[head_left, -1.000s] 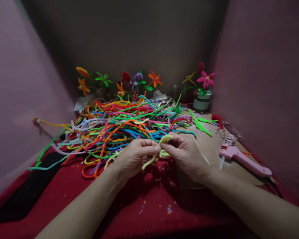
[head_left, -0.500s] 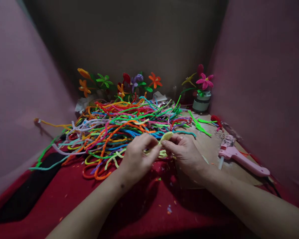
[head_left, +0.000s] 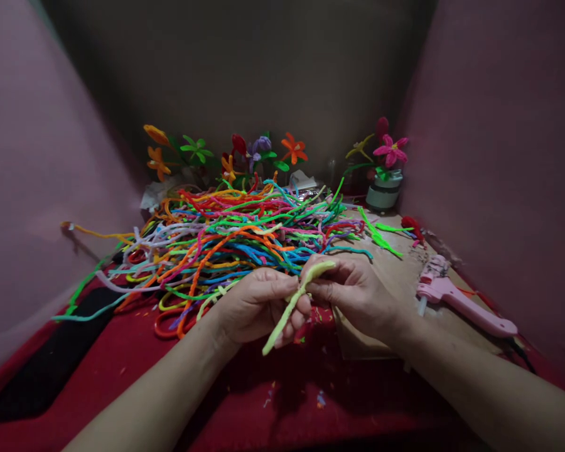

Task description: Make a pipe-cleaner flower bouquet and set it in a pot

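Observation:
A pale yellow-green pipe cleaner piece (head_left: 286, 316), folded into narrow fuzzy petal shapes, slants between my two hands. My left hand (head_left: 258, 301) pinches it near its middle, with the fingers curled beneath. My right hand (head_left: 353, 285) grips its upper part between thumb and fingers; one end points up to the right, the other down to the left. Just beyond my hands lies a large heap of coloured pipe cleaners (head_left: 235, 232), partly hidden by my left hand.
On the right a pink hot glue gun (head_left: 461, 301) rests on a brown board (head_left: 395, 276). Pipe cleaner flowers (head_left: 294, 149) stand at the back, some by a grey-green jar (head_left: 384, 191). A black strip (head_left: 51, 358) lies on the red cloth (head_left: 245, 402) at left.
The yellow-green piece has turned, and its long lower end now shows towards me. My left hand has rolled palm-up and opened its lower fingers; my right hand has shifted slightly.

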Motion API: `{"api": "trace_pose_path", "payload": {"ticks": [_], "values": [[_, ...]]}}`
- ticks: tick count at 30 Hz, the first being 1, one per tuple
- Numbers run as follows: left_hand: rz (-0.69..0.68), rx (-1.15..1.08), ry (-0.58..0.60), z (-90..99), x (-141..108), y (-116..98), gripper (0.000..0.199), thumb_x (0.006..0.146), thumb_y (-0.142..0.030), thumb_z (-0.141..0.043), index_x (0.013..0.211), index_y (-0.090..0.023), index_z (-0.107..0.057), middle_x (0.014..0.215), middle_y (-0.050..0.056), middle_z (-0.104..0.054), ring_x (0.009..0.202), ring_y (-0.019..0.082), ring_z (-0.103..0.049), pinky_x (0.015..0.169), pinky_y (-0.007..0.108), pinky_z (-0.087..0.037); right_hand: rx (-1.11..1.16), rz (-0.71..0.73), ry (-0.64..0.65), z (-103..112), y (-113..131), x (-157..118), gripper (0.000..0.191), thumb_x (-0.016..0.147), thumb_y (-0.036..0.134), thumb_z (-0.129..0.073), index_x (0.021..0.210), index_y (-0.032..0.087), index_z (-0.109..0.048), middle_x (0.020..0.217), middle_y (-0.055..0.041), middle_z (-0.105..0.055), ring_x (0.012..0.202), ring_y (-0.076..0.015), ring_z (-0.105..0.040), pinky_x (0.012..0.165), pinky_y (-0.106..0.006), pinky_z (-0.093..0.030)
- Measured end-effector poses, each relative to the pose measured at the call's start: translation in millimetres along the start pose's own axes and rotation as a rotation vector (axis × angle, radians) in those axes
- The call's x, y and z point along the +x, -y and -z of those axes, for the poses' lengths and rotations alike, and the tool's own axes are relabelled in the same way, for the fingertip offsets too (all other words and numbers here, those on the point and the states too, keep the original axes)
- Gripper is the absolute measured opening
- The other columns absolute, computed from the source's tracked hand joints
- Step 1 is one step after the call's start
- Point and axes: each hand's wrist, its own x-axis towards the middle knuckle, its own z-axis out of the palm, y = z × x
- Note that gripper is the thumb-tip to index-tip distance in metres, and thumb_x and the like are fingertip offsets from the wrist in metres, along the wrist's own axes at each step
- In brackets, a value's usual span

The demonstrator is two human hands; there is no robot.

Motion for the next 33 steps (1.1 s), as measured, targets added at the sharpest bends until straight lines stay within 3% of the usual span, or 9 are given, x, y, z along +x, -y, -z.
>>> {"api": "trace_pose_path", "payload": {"ticks": [5, 9, 11, 14, 19, 22, 25, 31, 33], "values": [[-0.172, 0.576, -0.267, -7.8, -3, -8, 0.026, 0.077, -0.034, -0.056, 0.065, -0.013, -0.065, 0.052, 0.002, -0.058, 0.040, 0.009, -0.047, 0.041, 0.020, -0.036, -0.123, 0.021, -0.118, -2, -9, 0, 0.006, 0.075, 0.020, -0.058, 0.072, 0.017, -0.062, 0.067, 0.0009, -0.055, 0.063, -0.0111, -0.050, 0.059, -0.024, -0.042], [-0.669, 1.524, -0.589, -16.9, 0, 3, 0.027, 0.082, -0.026, -0.047, 0.064, -0.014, -0.063, 0.061, 0.006, -0.061, 0.057, 0.014, -0.053, 0.055, 0.025, -0.040, -0.123, -0.037, -0.280, -6, -18, 2, 0.006, 0.073, 0.019, -0.056, 0.070, 0.015, -0.060, 0.066, 0.0024, -0.053, 0.061, -0.0092, -0.045, 0.060, -0.022, -0.039], [-0.794, 1.754, -0.649, -19.4, 2, 9, 0.025, 0.083, -0.024, -0.046, 0.067, -0.014, -0.064, 0.065, 0.008, -0.062, 0.063, 0.016, -0.054, 0.060, 0.028, -0.041, -0.062, -0.102, -0.310, -8, -19, 2, 0.007, 0.072, 0.021, -0.056, 0.069, 0.015, -0.059, 0.062, 0.0036, -0.051, 0.056, -0.0082, -0.042, 0.056, -0.022, -0.037], [-0.682, 1.497, -0.606, -17.6, 2, 8, 0.029, 0.084, -0.029, -0.045, 0.068, -0.013, -0.064, 0.065, 0.007, -0.061, 0.062, 0.016, -0.055, 0.060, 0.028, -0.042, 0.017, -0.159, -0.300, -7, -17, 4, 0.010, 0.070, 0.025, -0.060, 0.067, 0.015, -0.059, 0.058, 0.0042, -0.050, 0.051, -0.0072, -0.041, 0.051, -0.021, -0.036], [-0.109, 0.341, -0.229, -3.0, 2, -5, 0.033, 0.082, -0.037, -0.047, 0.078, -0.010, -0.065, 0.065, 0.007, -0.063, 0.051, 0.014, -0.056, 0.046, 0.025, -0.045, 0.155, -0.151, -0.119, -2, -9, 4, 0.012, 0.071, 0.027, -0.062, 0.071, 0.015, -0.061, 0.060, 0.0012, -0.057, 0.054, -0.0099, -0.052, 0.053, -0.023, -0.041], [-0.059, 0.125, -0.062, 1.0, 2, -6, 0.027, 0.077, -0.035, -0.054, 0.078, -0.010, -0.065, 0.060, 0.005, -0.061, 0.046, 0.012, -0.055, 0.043, 0.024, -0.045, 0.161, -0.139, -0.089, -1, -5, 3, 0.011, 0.073, 0.026, -0.062, 0.069, 0.016, -0.060, 0.056, 0.0027, -0.056, 0.048, -0.0080, -0.049, 0.053, -0.023, -0.041], [-0.089, 0.222, -0.084, -2.9, 2, -3, 0.022, 0.078, -0.034, -0.054, 0.076, -0.013, -0.062, 0.054, 0.001, -0.055, 0.040, 0.009, -0.048, 0.040, 0.021, -0.041, 0.112, -0.123, -0.148, -2, -5, 3, 0.010, 0.073, 0.023, -0.061, 0.067, 0.015, -0.059, 0.057, 0.0030, -0.055, 0.050, -0.0076, -0.047, 0.051, -0.022, -0.038], [-0.580, 1.389, -0.598, -12.7, 7, 13, 0.025, 0.082, -0.029, -0.046, 0.067, -0.015, -0.059, 0.058, 0.003, -0.055, 0.053, 0.013, -0.050, 0.053, 0.025, -0.037, -0.025, -0.119, -0.295, -2, -17, 5, 0.008, 0.071, 0.020, -0.060, 0.065, 0.015, -0.059, 0.056, 0.0049, -0.050, 0.050, -0.0061, -0.039, 0.047, -0.020, -0.032], [-0.615, 1.493, -0.659, -14.8, 9, 18, 0.025, 0.085, -0.027, -0.041, 0.069, -0.016, -0.057, 0.058, 0.002, -0.056, 0.052, 0.012, -0.051, 0.054, 0.025, -0.037, -0.035, -0.111, -0.296, -2, -18, 6, 0.007, 0.071, 0.019, -0.059, 0.066, 0.014, -0.060, 0.057, 0.0049, -0.050, 0.051, -0.0062, -0.040, 0.047, -0.020, -0.032]]}}
